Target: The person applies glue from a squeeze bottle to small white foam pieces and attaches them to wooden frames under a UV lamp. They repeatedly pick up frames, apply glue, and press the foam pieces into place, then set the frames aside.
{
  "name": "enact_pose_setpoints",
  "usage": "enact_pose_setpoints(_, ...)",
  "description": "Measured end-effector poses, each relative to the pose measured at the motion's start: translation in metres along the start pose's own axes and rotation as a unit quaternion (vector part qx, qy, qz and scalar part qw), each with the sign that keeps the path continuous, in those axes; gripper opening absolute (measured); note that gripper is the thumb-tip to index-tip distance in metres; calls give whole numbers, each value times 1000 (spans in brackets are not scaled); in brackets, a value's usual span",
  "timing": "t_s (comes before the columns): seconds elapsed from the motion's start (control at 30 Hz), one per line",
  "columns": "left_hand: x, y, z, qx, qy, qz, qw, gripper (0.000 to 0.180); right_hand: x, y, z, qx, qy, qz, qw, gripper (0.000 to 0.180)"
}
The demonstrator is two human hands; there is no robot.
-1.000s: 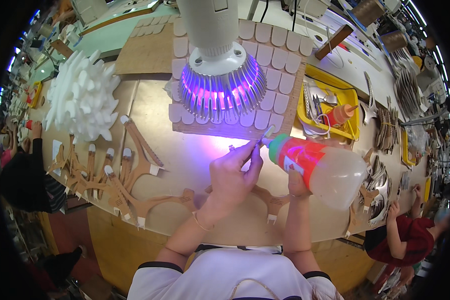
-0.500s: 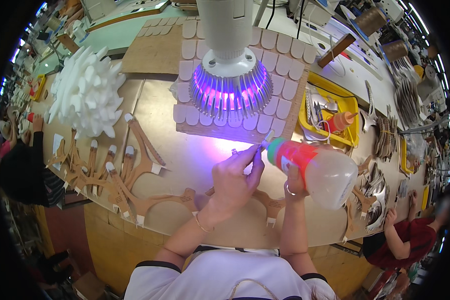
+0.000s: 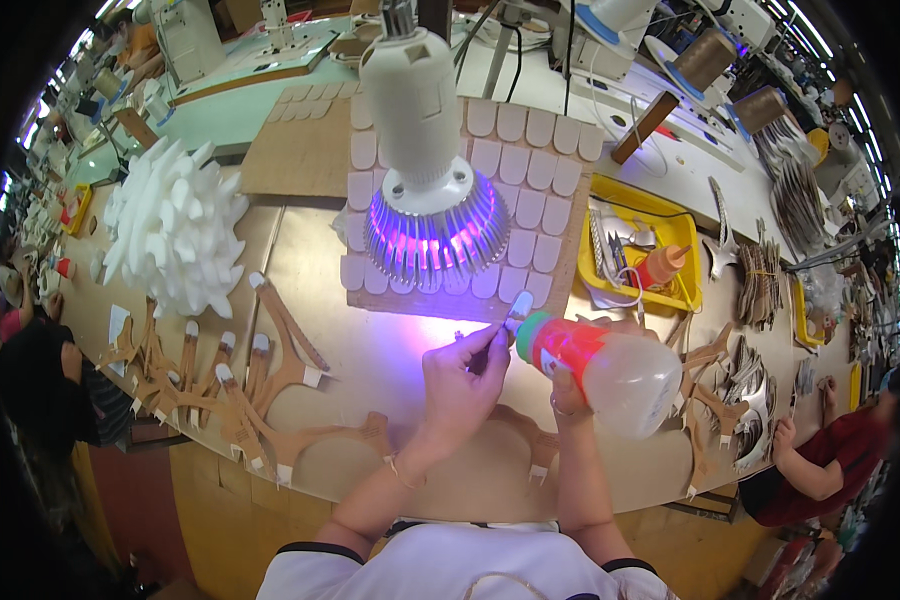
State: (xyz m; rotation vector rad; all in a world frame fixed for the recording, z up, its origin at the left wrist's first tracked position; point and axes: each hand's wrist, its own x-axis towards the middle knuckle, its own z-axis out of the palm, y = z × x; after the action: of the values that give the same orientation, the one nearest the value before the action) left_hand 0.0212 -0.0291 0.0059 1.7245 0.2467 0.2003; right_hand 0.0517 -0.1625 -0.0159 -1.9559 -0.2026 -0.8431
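Centrally in the head view, left hand [image 3: 460, 385] pinches a small white piece [image 3: 521, 305] at its fingertips, just below the purple-lit lamp [image 3: 425, 215]. Right hand [image 3: 570, 385] grips a clear glue bottle [image 3: 605, 365] with red label, lying tilted, green nozzle touching the piece. Both sit over the desk [image 3: 370, 350]. Yellow tray [image 3: 685, 235] upper right, white spiky foam shape [image 3: 175, 230] upper left, brown cutouts [image 3: 230, 390] lower left.

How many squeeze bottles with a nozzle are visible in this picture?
2. One large translucent glue bottle lies tilted in the right hand, its nozzle near the left hand. One small orange bottle stands in the yellow tray. More may be hidden among the clutter.
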Motion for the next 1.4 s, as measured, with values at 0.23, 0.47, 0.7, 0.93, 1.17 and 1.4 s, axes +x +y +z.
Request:
enact_pose_setpoints(0.23, -1, -11, 9, -134, 3, -26, 991, 20, -7, 21, 2, -37, -44, -35, 998, 54)
enact_pose_setpoints(0.47, -2, -12, 8, -151, -6, -17, 988, 20, -9, 23, -3, -27, -36, -45, 998, 52)
enact_pose_setpoints(0.7, -3, -10, 10, -198, 3, -24, 980, 22, -7, 15, 7, 59, 101, 20, 993, 47)
enact_pose_setpoints(0.93, -5, -9, 8, -198, -22, -67, 978, 24, -1, 7, -9, -53, -40, -10, 998, 48)
enact_pose_setpoints(1.17, -8, -8, 9, -185, -26, -49, 981, 26, -9, 9, -5, 50, 16, 22, 998, 50)
enact_pose_setpoints(1.4, -12, -9, 7, -203, -42, -73, 976, 27, -16, 22, -9, 134, 8, 51, 990, 62)
